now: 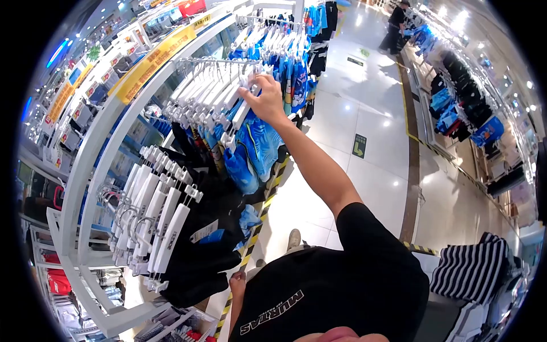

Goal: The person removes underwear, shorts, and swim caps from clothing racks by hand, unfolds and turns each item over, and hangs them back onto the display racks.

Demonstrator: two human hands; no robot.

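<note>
At the front end of a row of white clothes hangers (208,94), my right hand (265,100) is closed on a hanger, thumb and fingers pinching its upper part near the metal rail. Blue patterned swim shorts (259,145) hang just below that hand. My left hand (237,284) is low at my side with its fingers curled, close to black garments (199,251); whatever it may hold is hidden. Those black garments hang from a nearer group of white hangers (151,219), and a paper tag (204,231) shows on one.
A white rack frame (94,165) with a yellow sign strip (156,60) stands on my left. Yellow-black floor tape (268,196) runs beneath the clothes. Across the tiled aisle (376,119) hang more clothes (467,97); a person (396,25) stands far off. Striped fabric (470,271) lies behind my right side.
</note>
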